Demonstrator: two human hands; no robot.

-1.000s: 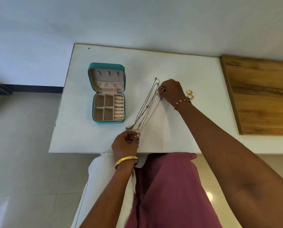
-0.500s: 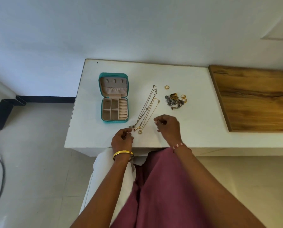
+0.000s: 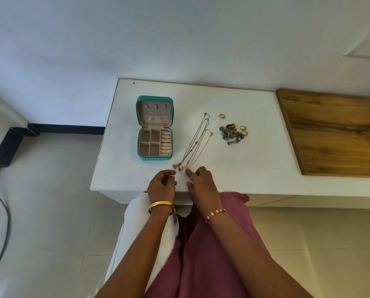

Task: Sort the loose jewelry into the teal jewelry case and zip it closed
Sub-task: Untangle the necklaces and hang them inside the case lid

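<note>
Right hand at the near edge of the white surface, fingers straight, one fingertip touching a small gold charm at the near end of the necklaces; left hand just beside it, fingers loosely curled, holding nothing that shows.

Best to lift one chain alone, by its charm end, slowly, so the thin chains do not knot; best to hang it on a hook in the lid.

Necklaces: thin, long, gold and silver threads, lying side by side in slanted lines. Teal jewelry case open to their left, square with round corners, soft pale lining, little boxes and padded ring rolls inside, all bare. Gold rings and a lumpy grey tangle further right; brown wooden board beyond, smooth and streaky.
</note>
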